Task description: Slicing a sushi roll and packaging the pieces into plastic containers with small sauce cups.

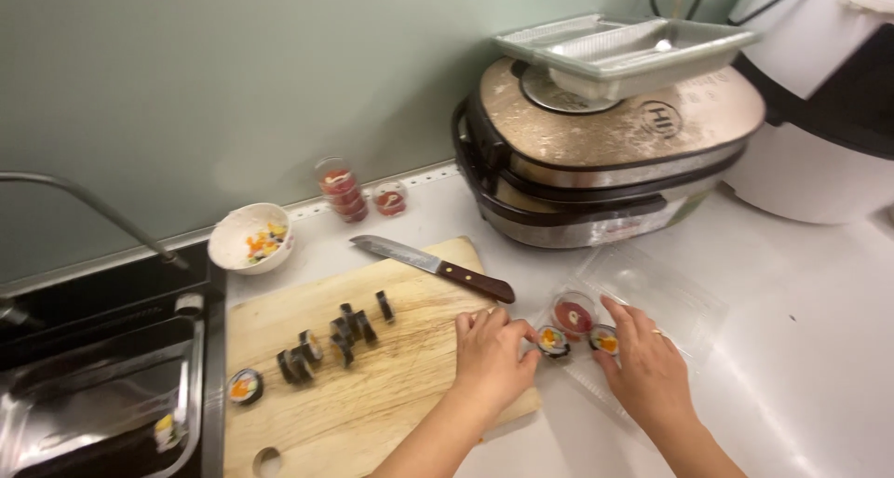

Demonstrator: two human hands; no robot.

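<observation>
Left hand [491,350] pinches a sushi roll slice [553,341], seemingly closed on it, over the clear plastic tray [652,296]. Right hand [645,362] steadies another slice [604,339], fingers loosely curled. Slices soft, crumbly; grip the seaweed sides gently.

My left hand [491,352] covers the near side of one sushi piece [553,341], so I cannot tell if my fingers pinch it or only touch it. My right hand [647,366] hides part of another roll piece [604,339] and part of the clear plastic tray [652,287] under it. Both my arms run off the bottom edge. The wooden cutting board [391,385] is cut off at the bottom too. The sink [93,394] runs off the left edge, and something small and yellow in it is too blurry to tell. The white cooker [819,134] is cut off on the right. The food in the little white bowl [250,238] is too small to name.
</observation>
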